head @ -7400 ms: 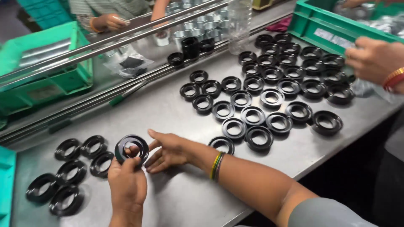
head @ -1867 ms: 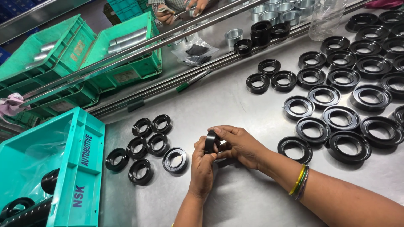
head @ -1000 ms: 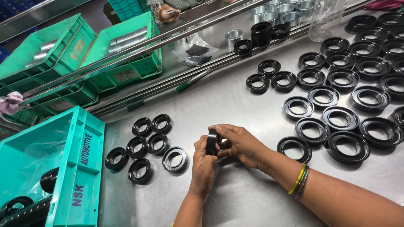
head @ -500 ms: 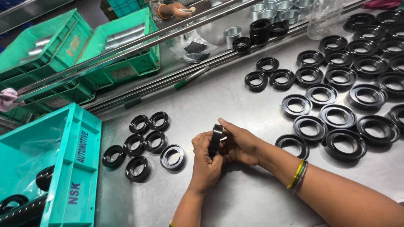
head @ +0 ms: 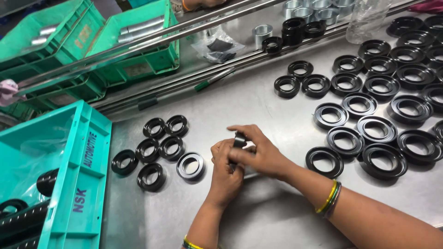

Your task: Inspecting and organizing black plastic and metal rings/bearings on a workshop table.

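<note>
Brushed, softly reflective metal tabletop (head: 258, 99). Black rings (head: 378, 106) look like glossy rubber with metal. Crates (head: 78, 184) are smooth teal and green plastic. Shiny silver metal sleeves (head: 262, 33). Crinkled clear plastic bag (head: 217, 46).

Both hands met over the steel table (head: 258, 216). The left hand (head: 226, 170) and the right hand (head: 258, 152) together clasped one black ring (head: 239, 139), held on edge between the fingers (head: 240, 129), mostly hidden by them. Just left of the hands lay a small cluster of black rings (head: 159, 147) flat on the table, the nearest one (head: 190, 166) showing a shiny inner face. To the right a far larger spread of black rings (head: 383, 92) covered the table. A teal crate (head: 76, 184) stood at the left edge, and green crates (head: 138, 50) sat beyond a metal rail (head: 152, 39). Coloured bangles (head: 330, 199) circled the right wrist.
</note>
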